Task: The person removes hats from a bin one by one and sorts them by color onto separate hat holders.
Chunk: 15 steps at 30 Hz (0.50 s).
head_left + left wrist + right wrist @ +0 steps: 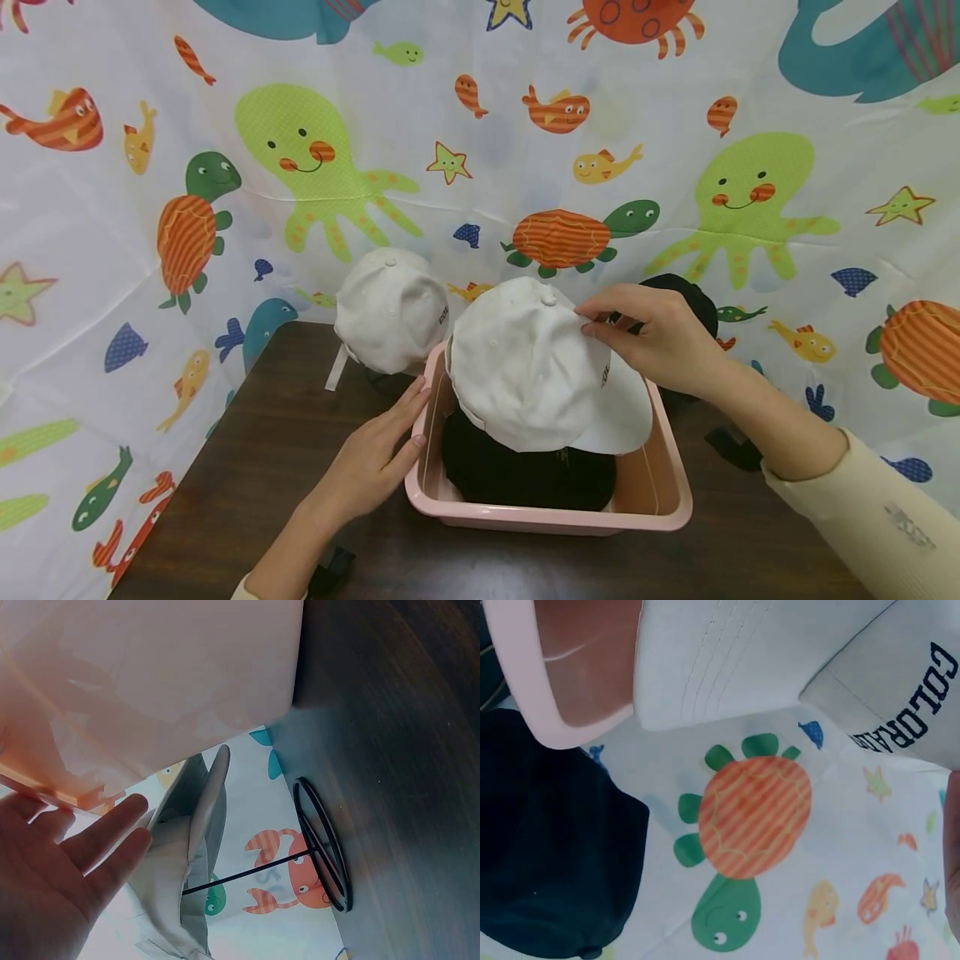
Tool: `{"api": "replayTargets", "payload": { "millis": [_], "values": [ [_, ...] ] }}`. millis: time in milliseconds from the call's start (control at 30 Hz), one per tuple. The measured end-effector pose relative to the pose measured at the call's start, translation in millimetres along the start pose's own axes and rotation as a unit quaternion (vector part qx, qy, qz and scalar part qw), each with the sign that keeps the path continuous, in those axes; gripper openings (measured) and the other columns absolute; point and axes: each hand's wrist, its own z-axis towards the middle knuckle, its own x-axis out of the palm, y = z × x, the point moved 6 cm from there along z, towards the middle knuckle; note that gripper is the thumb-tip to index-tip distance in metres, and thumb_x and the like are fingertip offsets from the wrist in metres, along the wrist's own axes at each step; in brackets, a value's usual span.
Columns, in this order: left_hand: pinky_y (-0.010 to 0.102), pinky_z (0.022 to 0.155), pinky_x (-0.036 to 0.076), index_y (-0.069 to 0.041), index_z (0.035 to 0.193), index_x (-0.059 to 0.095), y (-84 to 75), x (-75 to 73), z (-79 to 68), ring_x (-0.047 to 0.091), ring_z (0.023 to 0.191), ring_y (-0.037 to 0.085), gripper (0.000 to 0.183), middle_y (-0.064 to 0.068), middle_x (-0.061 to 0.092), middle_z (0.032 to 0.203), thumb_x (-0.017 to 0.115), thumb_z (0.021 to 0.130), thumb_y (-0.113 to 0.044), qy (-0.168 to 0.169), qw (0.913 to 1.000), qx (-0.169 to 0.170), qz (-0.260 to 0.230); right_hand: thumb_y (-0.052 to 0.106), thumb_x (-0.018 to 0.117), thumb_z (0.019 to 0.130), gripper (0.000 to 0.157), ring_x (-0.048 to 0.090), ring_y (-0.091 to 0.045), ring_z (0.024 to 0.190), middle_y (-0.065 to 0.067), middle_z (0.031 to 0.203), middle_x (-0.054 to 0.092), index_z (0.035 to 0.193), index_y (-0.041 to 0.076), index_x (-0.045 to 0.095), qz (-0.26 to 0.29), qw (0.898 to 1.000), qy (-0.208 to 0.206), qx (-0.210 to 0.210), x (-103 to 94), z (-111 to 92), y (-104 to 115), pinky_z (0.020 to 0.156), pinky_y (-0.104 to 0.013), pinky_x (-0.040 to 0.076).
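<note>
Pinching white cap over pink basin with nearer right hand, brim toward basin's right, and touching its left rim with straight-fingered left hand.

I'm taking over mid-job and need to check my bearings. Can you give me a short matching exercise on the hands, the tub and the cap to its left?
Column one
1. Left hand
2. Right hand
3. Tub
4. Cap on the left

Column two
A. Set on a black stand
B. Pinches a white cap
C. Pink, with something black inside
D. Touches a rim

Right pairs: 1-D, 2-B, 3-C, 4-A
</note>
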Motion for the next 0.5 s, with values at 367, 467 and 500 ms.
{"api": "replayTargets", "payload": {
  "millis": [367, 467, 500],
  "values": [
    [0.055, 0.111, 0.045, -0.013, 0.163, 0.039, -0.4, -0.5, -1.6, 0.042, 0.150, 0.025, 0.059, 0.004, 0.033, 0.169, 0.055, 0.108, -0.025, -0.001, 1.0000, -0.002, 0.000, -0.017, 0.082, 0.079, 0.033, 0.070, -0.011, 0.083, 0.000, 0.093, 0.077, 0.104, 0.005, 0.080, -0.003, 1.000, -0.003, 0.018, -1.4, 18, -3, 0.068, -0.016, 0.055],
    [0.055, 0.111, 0.044, -0.013, 0.163, 0.038, -0.5, -0.5, -1.5, 0.041, 0.150, 0.025, 0.059, 0.003, 0.032, 0.170, 0.055, 0.108, -0.025, 0.000, 1.0000, 0.000, -0.001, -0.016, 0.081, 0.081, 0.033, 0.069, -0.011, 0.085, 0.000, 0.095, 0.077, 0.106, 0.005, 0.080, 0.001, 1.000, 0.000, 0.028, -2.3, 25, -4, 0.068, -0.016, 0.055],
    [0.055, 0.112, 0.044, -0.013, 0.163, 0.038, -0.6, -0.4, -1.4, 0.041, 0.150, 0.025, 0.059, 0.003, 0.031, 0.170, 0.054, 0.108, -0.025, 0.000, 1.0000, 0.000, -0.001, -0.016, 0.081, 0.081, 0.033, 0.069, -0.011, 0.085, 0.000, 0.095, 0.076, 0.106, 0.005, 0.080, 0.003, 1.000, 0.001, 0.031, -2.5, 26, -4, 0.068, -0.016, 0.055]
  ]
}}
